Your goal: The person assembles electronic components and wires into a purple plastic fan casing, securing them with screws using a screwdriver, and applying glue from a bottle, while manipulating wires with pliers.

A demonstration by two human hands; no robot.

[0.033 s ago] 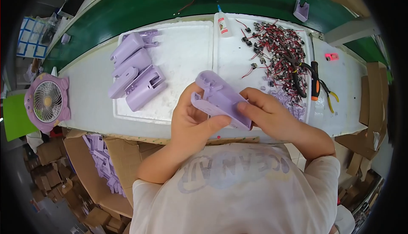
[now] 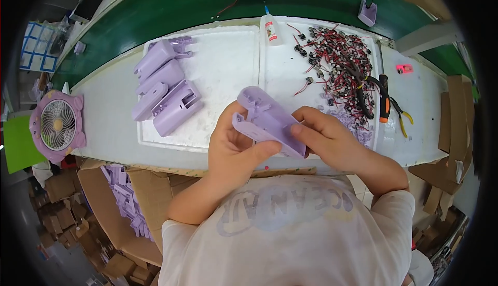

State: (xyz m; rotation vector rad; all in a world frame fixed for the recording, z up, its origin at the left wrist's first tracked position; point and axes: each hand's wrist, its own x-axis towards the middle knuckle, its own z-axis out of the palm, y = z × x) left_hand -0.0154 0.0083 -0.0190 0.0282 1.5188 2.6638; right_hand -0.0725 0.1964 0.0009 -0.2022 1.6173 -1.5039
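A hollow purple plastic housing (image 2: 272, 117) is held tilted above the table's near edge, its open inside facing up. My left hand (image 2: 231, 140) is closed round its left side, thumb along the lower edge. At the right end my right hand (image 2: 329, 138) grips it, with the thumb pressed inside the shell; its other fingers are partly hidden behind. Beyond my left hand, several similar purple housings (image 2: 179, 107) lie on a white foam tray (image 2: 223, 52). To the right is a heap of small connectors with red and black wires (image 2: 342, 52), with small purple parts (image 2: 353, 125) at its near side.
A glue bottle (image 2: 272, 30) stands behind the trays. Pliers (image 2: 363, 96), an orange-black screwdriver (image 2: 384, 101) and yellow-handled cutters (image 2: 402, 117) lie at right. A purple fan (image 2: 57, 125) stands at left. Below it, a cardboard box (image 2: 104, 208) holds purple parts. A grey post (image 2: 428, 38) rises at far right.
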